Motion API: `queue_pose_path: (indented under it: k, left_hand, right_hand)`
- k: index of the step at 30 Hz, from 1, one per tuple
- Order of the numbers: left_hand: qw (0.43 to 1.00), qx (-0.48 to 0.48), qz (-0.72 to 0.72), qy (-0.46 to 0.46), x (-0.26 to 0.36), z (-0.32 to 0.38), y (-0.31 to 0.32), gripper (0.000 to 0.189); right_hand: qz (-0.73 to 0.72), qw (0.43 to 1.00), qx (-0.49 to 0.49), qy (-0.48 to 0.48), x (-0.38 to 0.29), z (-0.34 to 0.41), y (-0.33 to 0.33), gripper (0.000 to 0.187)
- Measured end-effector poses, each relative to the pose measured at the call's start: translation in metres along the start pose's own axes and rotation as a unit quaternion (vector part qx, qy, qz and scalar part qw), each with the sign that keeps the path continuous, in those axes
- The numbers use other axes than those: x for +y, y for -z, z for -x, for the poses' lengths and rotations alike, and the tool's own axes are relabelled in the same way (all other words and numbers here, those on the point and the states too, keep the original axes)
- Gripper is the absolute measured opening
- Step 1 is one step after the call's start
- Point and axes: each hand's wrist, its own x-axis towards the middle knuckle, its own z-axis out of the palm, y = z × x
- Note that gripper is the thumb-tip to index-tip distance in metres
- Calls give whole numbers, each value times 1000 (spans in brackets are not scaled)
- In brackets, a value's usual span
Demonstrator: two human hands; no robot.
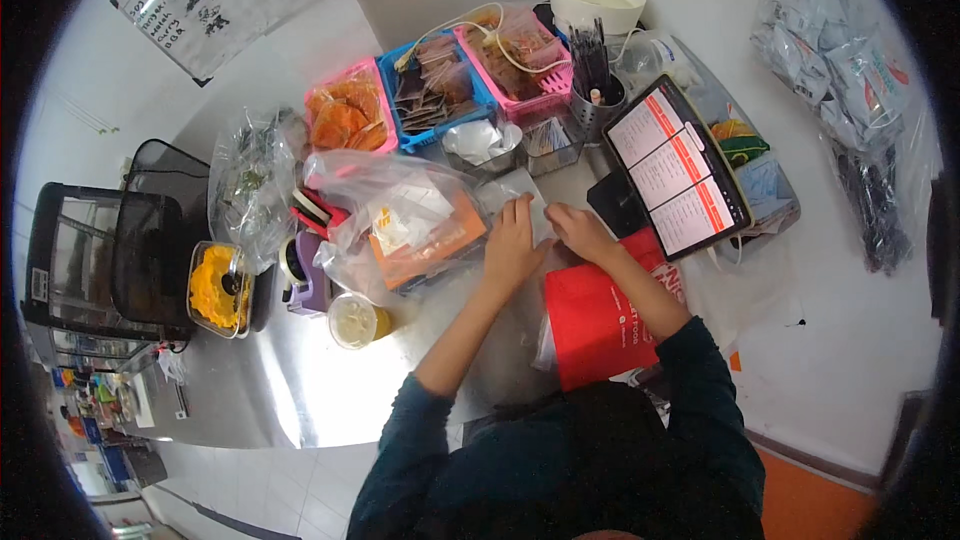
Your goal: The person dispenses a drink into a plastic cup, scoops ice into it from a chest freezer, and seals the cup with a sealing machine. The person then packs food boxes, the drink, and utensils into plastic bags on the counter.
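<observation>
A pale, partly see-through plastic sheet or small bag [525,184] lies on the steel table before me. My left hand [514,246] rests over its near side, fingers pointing away and thumb toward the right. Close by on the right, my right hand [579,231] has bent fingers at the sheet's right edge; whether they pinch it is hidden. Left of my left hand sits an orange and white box [431,244] inside a clear plastic bag [360,172]. A red printed bag [589,326] lies under my right forearm.
A tablet [679,165] leans at the right, beside a metal cutlery holder [598,112]. Pink [388,109] and blue baskets [409,139] of packets line the back. A lidded cup [358,320], purple tape dispenser [307,281] and yellow-filled container [217,289] stand left.
</observation>
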Motion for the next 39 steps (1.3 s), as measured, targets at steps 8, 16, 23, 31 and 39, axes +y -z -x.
queue_pose_path:
  k: [8,16,23,31,39]
  left_hand:
    - [982,-26,107,157,-26,1,-51,24]
    - [991,13,114,69,-56,21,-76,44]
    - [999,-39,-7,25,-31,24,-67,56]
    - [984,-98,-80,127,-43,19,-82,52]
    - [977,-206,21,51,-38,-13,-51,48]
  right_hand:
    - [221,971,22,91,-6,7,-5,14]
    - [42,998,-43,17,-1,-8,-12,8]
    - [29,998,-34,38,6,8,13,11]
    - [-23,969,224,102,-33,6,27,11]
    - [-646,565,489,-154,-89,99,157,42]
